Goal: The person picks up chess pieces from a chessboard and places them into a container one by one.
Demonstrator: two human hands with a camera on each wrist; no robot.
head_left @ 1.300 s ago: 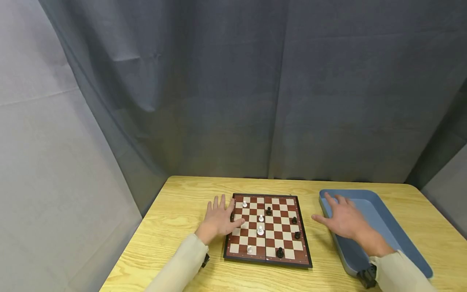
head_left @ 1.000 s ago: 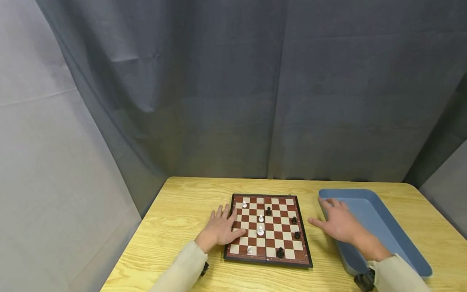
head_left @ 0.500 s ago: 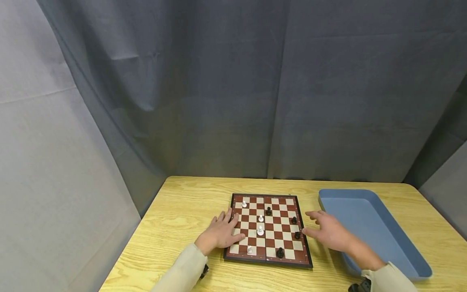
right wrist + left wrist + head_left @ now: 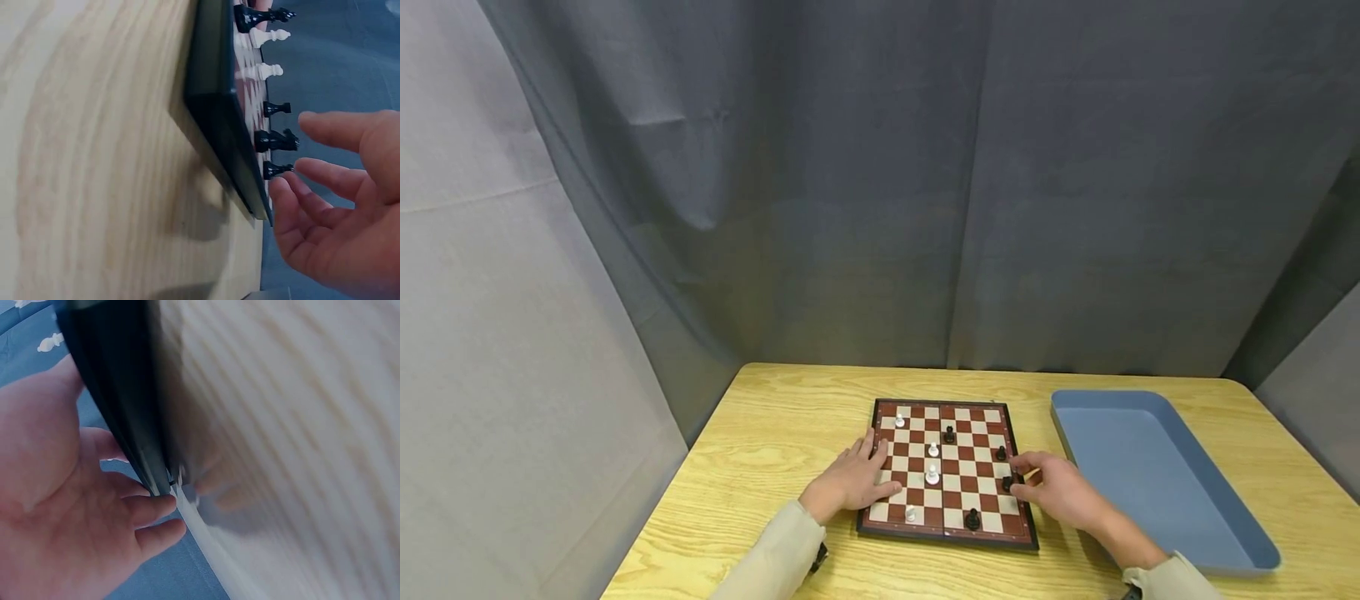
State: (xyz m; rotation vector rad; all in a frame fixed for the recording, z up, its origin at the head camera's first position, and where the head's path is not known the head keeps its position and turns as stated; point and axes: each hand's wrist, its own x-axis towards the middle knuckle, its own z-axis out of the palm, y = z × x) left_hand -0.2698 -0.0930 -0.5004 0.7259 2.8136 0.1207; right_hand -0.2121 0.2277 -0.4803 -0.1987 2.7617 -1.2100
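Note:
A folding chessboard (image 4: 943, 533) with several white and black pieces lies on the table. My left hand (image 4: 852, 482) rests on its left edge, fingers spread and thumb over the squares. The left wrist view shows the dark board side (image 4: 119, 394) beside that hand's fingers (image 4: 159, 537). My right hand (image 4: 1054, 492) is at the right edge, thumb and index finger apart on either side of a black knight (image 4: 278, 140). The fingertips are close to it, with a gap visible in the right wrist view. Another black piece (image 4: 1001, 453) stands just behind the knight.
A blue tray (image 4: 1240, 492) lies right of the board, beside the right forearm. More pieces stand on the board, among them a black one (image 4: 972, 520) near the front and a white one (image 4: 932, 474) near the middle. Grey curtains (image 4: 865, 208) hang behind the wooden table (image 4: 775, 400).
My right hand has moved left from over the blue tray to the black knight at the board's right edge. My left hand has shifted slightly toward me along the left edge.

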